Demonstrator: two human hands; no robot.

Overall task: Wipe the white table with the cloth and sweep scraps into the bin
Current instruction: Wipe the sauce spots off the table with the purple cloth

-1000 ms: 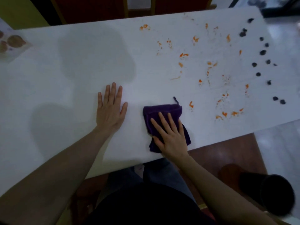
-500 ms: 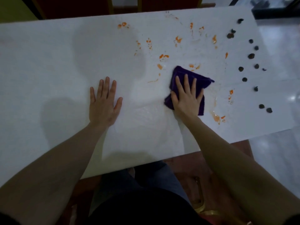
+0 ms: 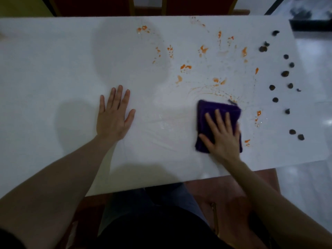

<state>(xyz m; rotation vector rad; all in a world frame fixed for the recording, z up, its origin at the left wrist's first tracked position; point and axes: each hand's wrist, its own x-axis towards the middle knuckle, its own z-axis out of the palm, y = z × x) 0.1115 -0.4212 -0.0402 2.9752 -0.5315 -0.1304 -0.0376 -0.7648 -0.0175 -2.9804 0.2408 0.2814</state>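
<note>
Right hand: you are pressing your right hand flat, fingers spread, on the folded purple cloth; nothing is being gripped, only pinned.
Left hand: your left hand is lying open and empty on the white table, bracing you.
Cloth: it is sitting under your right palm, near the table's front edge.
Handling: the cloth is looking soft, limp and probably damp; keep palm weight on the middle of the fold so it is not bunching.
Stains: orange smears are lying beyond your fingertips.
Scraps: dark scraps are trailing to the right of your right hand.
Room: open tabletop is lying between your hands; the right edge is near, and no bin is showing.
</note>
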